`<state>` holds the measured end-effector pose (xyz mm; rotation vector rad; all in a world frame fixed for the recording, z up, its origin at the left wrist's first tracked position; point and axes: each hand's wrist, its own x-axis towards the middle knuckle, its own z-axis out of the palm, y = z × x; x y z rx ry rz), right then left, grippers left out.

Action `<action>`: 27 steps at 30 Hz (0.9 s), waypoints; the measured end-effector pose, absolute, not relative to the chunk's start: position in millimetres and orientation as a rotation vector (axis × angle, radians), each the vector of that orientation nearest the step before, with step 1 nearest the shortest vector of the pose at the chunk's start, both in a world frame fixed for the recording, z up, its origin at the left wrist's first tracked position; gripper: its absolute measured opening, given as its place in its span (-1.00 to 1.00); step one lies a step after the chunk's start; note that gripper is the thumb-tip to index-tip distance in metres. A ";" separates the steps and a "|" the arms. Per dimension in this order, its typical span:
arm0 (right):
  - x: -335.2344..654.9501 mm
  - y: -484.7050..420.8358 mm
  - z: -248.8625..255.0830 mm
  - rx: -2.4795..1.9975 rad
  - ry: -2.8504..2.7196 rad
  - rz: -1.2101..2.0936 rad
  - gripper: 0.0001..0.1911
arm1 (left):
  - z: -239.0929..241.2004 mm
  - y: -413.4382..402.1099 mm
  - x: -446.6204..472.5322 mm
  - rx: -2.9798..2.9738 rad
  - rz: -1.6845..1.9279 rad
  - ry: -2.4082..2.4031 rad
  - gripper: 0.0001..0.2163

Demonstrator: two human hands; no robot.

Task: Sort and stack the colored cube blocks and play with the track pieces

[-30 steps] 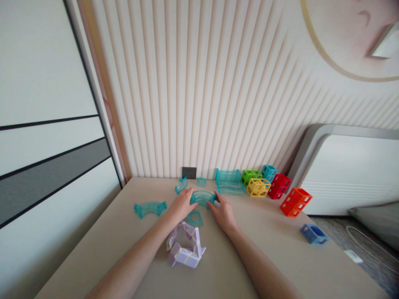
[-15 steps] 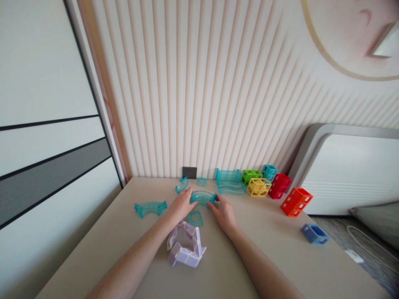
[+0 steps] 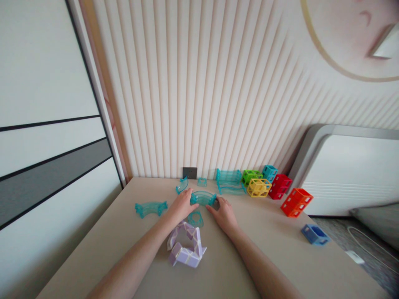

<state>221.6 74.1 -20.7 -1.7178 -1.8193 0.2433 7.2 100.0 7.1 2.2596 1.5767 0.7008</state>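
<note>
A curved, see-through teal track piece (image 3: 203, 197) lies between my hands on the table. My left hand (image 3: 183, 204) grips its left end, the thumb along the near side. Beside its right end, my right hand (image 3: 225, 212) has thumb and fingers apart, very close to the piece; a slight touch cannot be ruled out. Just nearer to me is a flat teal plate with a round hole (image 3: 195, 219). A lilac and white folding snake puzzle (image 3: 187, 255), bent into a ring, lies between my forearms.
Another curved teal track (image 3: 151, 208) lies left. Toward the wall are a small teal curve (image 3: 182, 185), a teal square (image 3: 202, 182) and long teal tracks (image 3: 230, 178). Green (image 3: 251, 176), yellow (image 3: 259, 187), red (image 3: 279, 187), orange (image 3: 296, 202) and blue (image 3: 314, 234) frame blocks stand right.
My right hand has loosened and drawn slightly back from the curved track's right end. My left hand and the track stay almost where they were.
</note>
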 end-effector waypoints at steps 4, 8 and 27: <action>221.4 71.6 -19.1 -1.736 -1.870 0.183 -0.60 | 2.6 101.7 5.5 2.245 0.669 1.600 -0.46; 220.5 71.1 -17.3 -1.768 -1.896 0.167 -0.66 | -1.3 103.9 5.2 2.234 0.653 1.617 -0.45; 219.5 73.5 -18.6 -1.702 -1.777 0.203 -0.60 | 4.3 102.1 7.2 2.200 0.619 1.679 -0.47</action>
